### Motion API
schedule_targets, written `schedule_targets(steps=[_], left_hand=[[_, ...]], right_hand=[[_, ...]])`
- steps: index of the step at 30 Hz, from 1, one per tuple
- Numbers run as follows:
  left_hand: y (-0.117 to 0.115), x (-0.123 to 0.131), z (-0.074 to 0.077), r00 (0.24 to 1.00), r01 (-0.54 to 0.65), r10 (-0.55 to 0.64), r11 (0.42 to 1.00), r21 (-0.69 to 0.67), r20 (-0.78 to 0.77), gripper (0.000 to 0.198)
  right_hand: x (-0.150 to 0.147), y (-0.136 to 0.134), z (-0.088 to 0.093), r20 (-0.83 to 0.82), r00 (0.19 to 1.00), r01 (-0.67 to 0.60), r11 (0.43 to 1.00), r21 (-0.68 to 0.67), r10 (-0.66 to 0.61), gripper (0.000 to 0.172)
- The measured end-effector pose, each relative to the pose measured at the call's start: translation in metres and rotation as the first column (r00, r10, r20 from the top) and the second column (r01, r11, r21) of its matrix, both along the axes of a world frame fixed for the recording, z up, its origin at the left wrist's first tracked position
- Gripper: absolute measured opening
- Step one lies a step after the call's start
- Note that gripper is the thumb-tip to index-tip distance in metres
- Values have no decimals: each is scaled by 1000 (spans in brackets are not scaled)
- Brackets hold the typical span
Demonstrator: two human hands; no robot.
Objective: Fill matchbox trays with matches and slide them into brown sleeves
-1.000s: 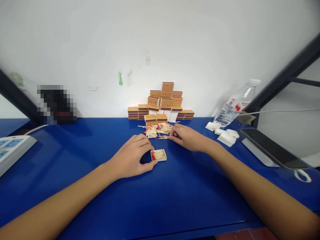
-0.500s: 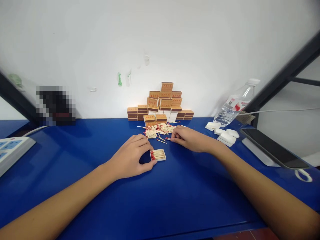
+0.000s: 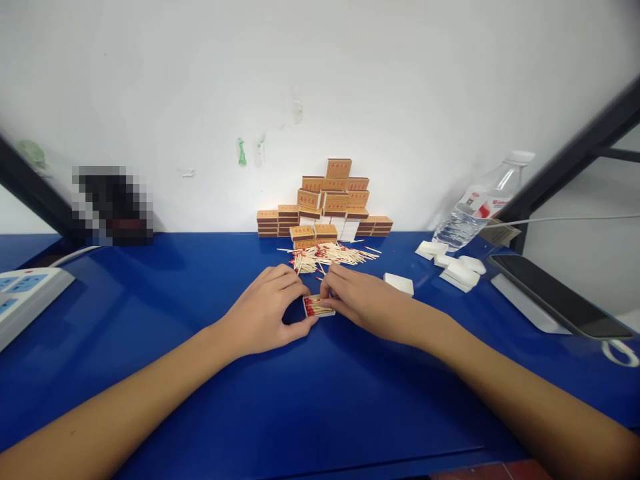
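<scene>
Between the thumb and fingers of my left hand (image 3: 273,308) is a small white matchbox tray (image 3: 327,314), lying on the blue table and gripped by its left end. Red-tipped matches (image 3: 311,306) lie in it, heads to the left. My right hand (image 3: 357,293) is closed in a pinch over the tray's right part, its fingertips on matches there; how many they hold is hidden. Just beyond both hands spreads a loose pile of matches (image 3: 335,254). A white empty-looking tray or box piece (image 3: 399,284) sits behind my right wrist.
Stacked matchboxes (image 3: 337,202) stand against the wall behind the pile. To the right are several white box pieces (image 3: 457,273), a tilted water bottle (image 3: 475,203) and a phone (image 3: 560,293) on a white support. A power strip (image 3: 27,297) lies at the left edge.
My right hand has moved left and nearer from the match pile to the tray, bringing matches pinched in its fingers. My left hand keeps its grip on the tray. The view has shifted slightly.
</scene>
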State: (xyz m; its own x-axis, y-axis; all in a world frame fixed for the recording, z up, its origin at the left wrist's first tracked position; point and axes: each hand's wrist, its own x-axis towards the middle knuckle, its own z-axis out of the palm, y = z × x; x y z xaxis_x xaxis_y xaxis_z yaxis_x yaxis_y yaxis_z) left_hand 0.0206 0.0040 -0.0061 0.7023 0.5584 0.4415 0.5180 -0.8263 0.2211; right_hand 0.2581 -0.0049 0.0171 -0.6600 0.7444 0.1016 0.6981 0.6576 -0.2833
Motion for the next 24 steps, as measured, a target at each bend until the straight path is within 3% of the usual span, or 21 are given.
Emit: schedule_targets(steps=[5,10,16,24], left_hand=[[0,0,0,1000,2,-2,1000,1,-2,23],[0,-2,1,1000,-7,7,1000,-4,-8,23],[2,-2,1,1000,-12,12,1000,-11,-15,23],[1,-1,1,1000,-7,7,1000,-4,-8,24]], right_hand=[[-4,-1,-2,43,999,26,999,46,-28,8],[4,2,3,7,1000,19,999,51,-20,16],[14,7,5,19,1000,15,999,42,-16,10],[7,5,6,3,999,35,998,46,-36,11]])
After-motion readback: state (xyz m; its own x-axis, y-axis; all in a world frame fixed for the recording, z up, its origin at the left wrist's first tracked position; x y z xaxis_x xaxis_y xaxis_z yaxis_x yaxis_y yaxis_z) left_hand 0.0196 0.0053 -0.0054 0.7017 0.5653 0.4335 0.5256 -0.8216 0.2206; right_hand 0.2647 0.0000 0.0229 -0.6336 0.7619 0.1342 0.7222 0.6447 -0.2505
